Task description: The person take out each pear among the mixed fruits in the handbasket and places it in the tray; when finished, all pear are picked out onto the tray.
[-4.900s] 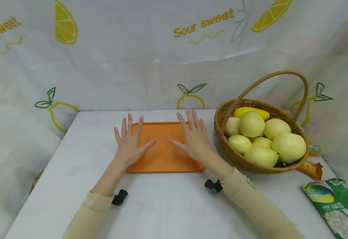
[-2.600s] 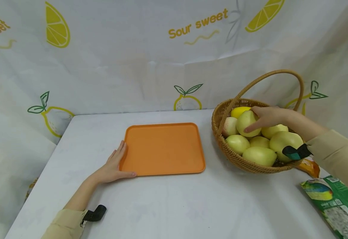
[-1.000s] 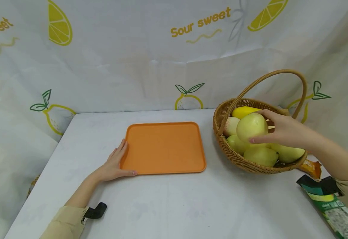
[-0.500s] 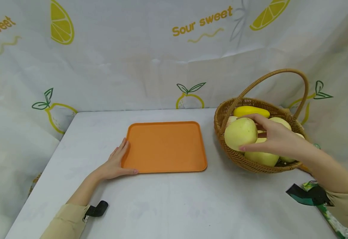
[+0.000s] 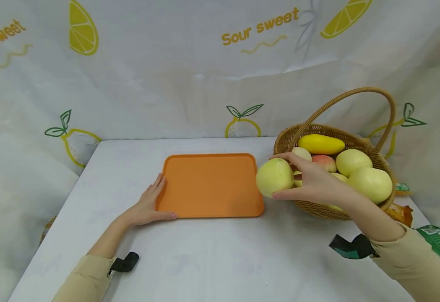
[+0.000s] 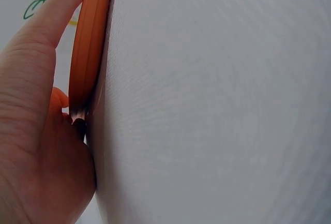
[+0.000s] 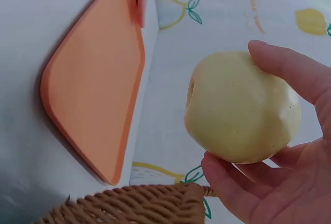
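From up there the head view looks forward and down; both wrist views sit very close. All share the orange tray [image 5: 210,184], mid-frame from above, left in the others.

The right hand [image 7: 297,185] grips a round, pale-yellow fruit [image 7: 240,107].

In the head view the left arm [image 5: 106,241] rises from the lower left, its beige cuff [image 5: 91,265] short of the bare wrist, and the left hand [image 5: 144,209] lies left of centre with fingers [image 5: 157,185] pointing up and right and thumb [image 5: 165,215] stretched rightward. The right arm [image 5: 374,218] slants in from the lower right, and the right hand [image 5: 312,182] is right of centre, fingers and thumb curved in a grip; the right wrist view shows its thumb uppermost, fingers below.
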Demonstrator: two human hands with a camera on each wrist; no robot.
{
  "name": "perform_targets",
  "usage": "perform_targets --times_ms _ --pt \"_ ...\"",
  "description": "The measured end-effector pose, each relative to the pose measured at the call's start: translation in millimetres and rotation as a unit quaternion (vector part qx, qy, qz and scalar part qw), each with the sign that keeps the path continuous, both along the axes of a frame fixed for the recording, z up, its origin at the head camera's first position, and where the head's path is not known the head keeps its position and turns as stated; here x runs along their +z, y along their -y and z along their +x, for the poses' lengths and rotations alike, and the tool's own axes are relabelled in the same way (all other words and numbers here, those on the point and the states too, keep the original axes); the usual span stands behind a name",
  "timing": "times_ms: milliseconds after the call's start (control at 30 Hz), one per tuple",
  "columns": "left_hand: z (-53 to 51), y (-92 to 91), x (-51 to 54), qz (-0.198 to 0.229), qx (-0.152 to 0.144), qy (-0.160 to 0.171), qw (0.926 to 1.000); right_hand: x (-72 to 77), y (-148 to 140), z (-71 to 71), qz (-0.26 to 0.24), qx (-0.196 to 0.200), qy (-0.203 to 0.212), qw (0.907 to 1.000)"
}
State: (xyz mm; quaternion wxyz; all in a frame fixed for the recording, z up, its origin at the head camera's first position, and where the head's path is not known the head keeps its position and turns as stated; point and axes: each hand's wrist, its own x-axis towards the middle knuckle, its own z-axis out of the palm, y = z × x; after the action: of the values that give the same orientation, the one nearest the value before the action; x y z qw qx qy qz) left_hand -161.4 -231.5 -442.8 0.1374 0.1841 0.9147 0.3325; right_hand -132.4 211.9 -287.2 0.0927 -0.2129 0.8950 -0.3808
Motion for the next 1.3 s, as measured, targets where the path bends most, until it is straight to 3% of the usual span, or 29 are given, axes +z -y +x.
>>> perform_targets --times_ms 567,967,1300 --pt "-2.1 -1.5 -1.0 -0.003 -0.003 -0.003 1.0 -50.0 48 -13.9 -0.041 -0.034 0.021 0.9984" --pt "-0.9 -2.3 1.1 -0.002 -0.004 -0.004 1.0 -86.8 78 -31.1 -0.063 -0.055 -0.035 0.9959" --pt "-0.6 -1.0 0.2 -0.001 -0.002 -0.003 1.0 -108.4 111 -45.6 -0.075 -0.075 -0.033 0.9938"
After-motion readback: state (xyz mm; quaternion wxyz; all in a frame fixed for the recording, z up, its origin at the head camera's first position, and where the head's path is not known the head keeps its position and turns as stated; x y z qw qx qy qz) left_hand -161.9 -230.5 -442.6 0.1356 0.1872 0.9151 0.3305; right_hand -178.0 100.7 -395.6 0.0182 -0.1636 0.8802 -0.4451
